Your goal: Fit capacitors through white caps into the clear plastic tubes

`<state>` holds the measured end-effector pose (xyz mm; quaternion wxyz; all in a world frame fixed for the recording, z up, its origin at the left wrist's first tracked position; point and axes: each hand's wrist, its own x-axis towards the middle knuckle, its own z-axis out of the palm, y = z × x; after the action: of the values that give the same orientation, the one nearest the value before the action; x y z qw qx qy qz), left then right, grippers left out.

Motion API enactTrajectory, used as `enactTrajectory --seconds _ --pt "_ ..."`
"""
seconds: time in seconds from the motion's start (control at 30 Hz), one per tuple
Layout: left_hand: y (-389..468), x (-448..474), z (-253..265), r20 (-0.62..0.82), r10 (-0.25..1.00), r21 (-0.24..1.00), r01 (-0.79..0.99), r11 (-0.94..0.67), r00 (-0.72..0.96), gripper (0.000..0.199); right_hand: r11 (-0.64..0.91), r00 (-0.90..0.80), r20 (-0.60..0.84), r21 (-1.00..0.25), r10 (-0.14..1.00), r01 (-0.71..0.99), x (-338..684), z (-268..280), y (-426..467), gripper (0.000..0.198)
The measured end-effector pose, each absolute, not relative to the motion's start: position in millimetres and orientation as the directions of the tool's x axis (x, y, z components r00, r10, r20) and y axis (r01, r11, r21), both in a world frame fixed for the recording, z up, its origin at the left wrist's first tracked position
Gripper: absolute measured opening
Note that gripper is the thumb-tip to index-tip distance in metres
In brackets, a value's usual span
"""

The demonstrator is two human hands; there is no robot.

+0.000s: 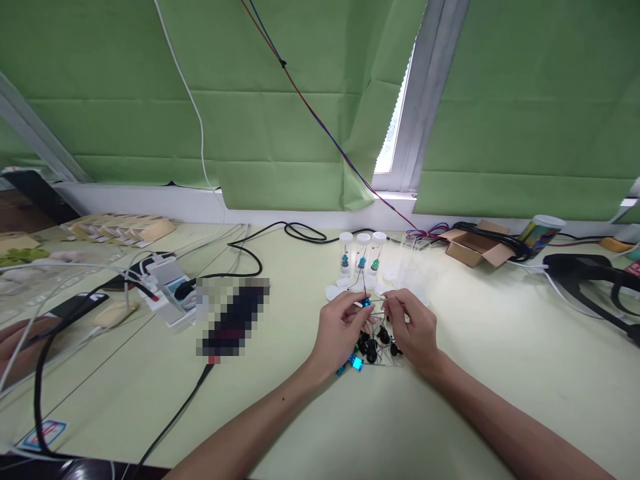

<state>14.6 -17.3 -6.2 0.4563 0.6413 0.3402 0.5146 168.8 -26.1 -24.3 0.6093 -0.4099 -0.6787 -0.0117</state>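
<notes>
My left hand (337, 331) pinches a small shiny blue part with a thin metal stem (367, 302) between thumb and fingertips. Close to its right, my right hand (414, 325) has thumb and fingers pressed together; a thin pale piece seems to show at the tips, too small to name. Beneath both hands lies a pile of black round parts (371, 351) and thin metal stems. Shiny blue pieces (356, 363) lie by my left wrist. Behind the hands stand three clear tubes with white caps (362, 250), each holding a blue or green stemmed part.
Clear tubes without caps (415, 252) stand right of the capped ones. Farther right are an open cardboard box (473, 250), a can (541, 233) and a black framed object (590, 280). Leftward lie a power strip (167, 293), cables and a blurred-out dark object (235, 317). Another person's hand (20, 340) shows far left.
</notes>
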Motion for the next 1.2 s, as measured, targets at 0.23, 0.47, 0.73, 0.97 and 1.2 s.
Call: enactTrajectory --seconds 0.23,0.47,0.73,0.97,1.2 --pt "-16.9 13.3 -6.5 0.346 0.907 0.937 -0.034 -0.348 0.239 0.020 0.661 0.093 0.817 -0.521 0.569 0.541 167.9 -24.2 -27.7 0.016" --pt "-16.0 12.7 -6.7 0.331 0.906 0.943 -0.071 -0.324 0.262 0.023 0.648 0.103 0.788 -0.566 0.607 0.509 168.4 -28.0 -27.1 0.016" --pt "-15.1 13.0 -10.4 0.310 0.909 0.951 -0.109 -0.291 0.280 0.020 0.643 0.106 0.785 -0.569 0.611 0.513 168.9 -26.4 -26.8 0.016" --pt "-15.7 11.8 -6.4 0.330 0.902 0.944 -0.078 -0.321 0.277 0.019 0.631 0.117 0.773 -0.586 0.623 0.508 168.4 -25.3 -27.4 0.017" --pt "-16.1 11.2 -5.0 0.371 0.889 0.922 0.006 -0.387 0.267 0.020 0.636 0.113 0.759 -0.608 0.641 0.476 168.6 -28.5 -28.0 0.019"
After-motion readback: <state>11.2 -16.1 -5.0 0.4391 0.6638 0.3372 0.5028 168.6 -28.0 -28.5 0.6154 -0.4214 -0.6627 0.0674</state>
